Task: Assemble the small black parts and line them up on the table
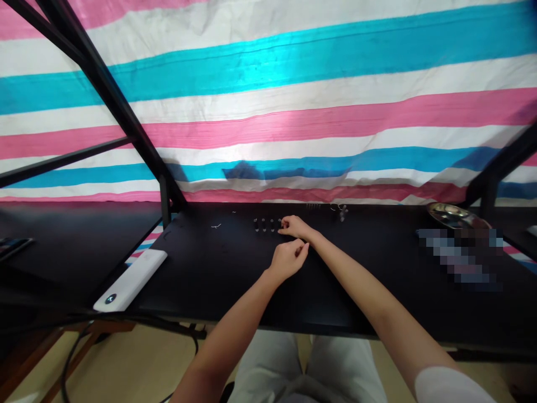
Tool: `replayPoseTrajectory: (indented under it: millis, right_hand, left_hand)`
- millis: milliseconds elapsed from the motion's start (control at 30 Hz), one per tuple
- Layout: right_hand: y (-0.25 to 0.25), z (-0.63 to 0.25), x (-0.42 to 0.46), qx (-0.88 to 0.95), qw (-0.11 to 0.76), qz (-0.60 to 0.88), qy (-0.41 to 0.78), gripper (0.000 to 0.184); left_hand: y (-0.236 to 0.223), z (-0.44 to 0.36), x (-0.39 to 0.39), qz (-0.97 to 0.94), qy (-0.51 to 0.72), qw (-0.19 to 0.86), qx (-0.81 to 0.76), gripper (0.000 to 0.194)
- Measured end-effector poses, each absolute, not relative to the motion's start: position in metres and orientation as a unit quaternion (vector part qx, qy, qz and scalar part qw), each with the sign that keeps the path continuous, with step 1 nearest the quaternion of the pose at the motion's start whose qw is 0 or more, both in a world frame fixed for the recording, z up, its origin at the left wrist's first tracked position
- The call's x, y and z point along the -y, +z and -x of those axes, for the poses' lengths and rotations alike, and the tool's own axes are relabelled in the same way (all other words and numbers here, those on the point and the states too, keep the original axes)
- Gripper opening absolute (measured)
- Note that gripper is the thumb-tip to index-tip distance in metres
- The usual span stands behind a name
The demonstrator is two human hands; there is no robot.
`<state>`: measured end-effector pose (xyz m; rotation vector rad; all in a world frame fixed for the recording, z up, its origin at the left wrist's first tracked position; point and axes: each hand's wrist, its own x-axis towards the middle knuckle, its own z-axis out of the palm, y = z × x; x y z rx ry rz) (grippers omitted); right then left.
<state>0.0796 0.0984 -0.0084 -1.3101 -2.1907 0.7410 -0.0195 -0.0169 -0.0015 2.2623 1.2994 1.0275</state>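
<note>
Several small black cylinders (264, 225) with silvery ends stand in a short row toward the back of the black table (201, 268). My right hand (296, 228) is at the right end of this row, with thumb and forefinger closed around the last black piece (279, 223), which the fingers partly cover. Just in front of it, my left hand (288, 261) hovers or rests over the tabletop with fingers curled and thumb drawn in. Whatever may be between those left fingertips is hidden or too small to name.
Small pin-like pieces (313, 206) and a clear cluster (343, 213) lie at the back edge. A shiny metal dish (455, 215) sits at right beside a pixelated area. A white power bank (133, 280) lies at left, near the black frame post (165, 198).
</note>
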Motion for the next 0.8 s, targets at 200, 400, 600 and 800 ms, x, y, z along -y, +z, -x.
replayPoseTrajectory:
  millis: [200, 400, 600, 800]
  right_hand:
    - [-0.004, -0.111, -0.086, 0.79, 0.215, 0.51, 0.264, 0.014]
    - [-0.007, -0.185, -0.073, 0.752, 0.19, 0.598, 0.205, 0.006]
    - [-0.017, -0.249, -0.075, 0.617, 0.161, 0.762, 0.113, 0.011]
    - [-0.035, -0.256, -0.084, 0.564, 0.24, 0.786, 0.085, 0.029]
  left_hand:
    - [-0.001, 0.018, 0.018, -0.794, 0.361, 0.169, -0.459, 0.033]
    - [-0.001, 0.017, 0.019, -0.8, 0.366, 0.169, -0.445, 0.032]
    - [0.0, 0.015, 0.021, -0.803, 0.363, 0.174, -0.441, 0.033]
    - [-0.001, 0.015, 0.019, -0.804, 0.359, 0.175, -0.44, 0.032]
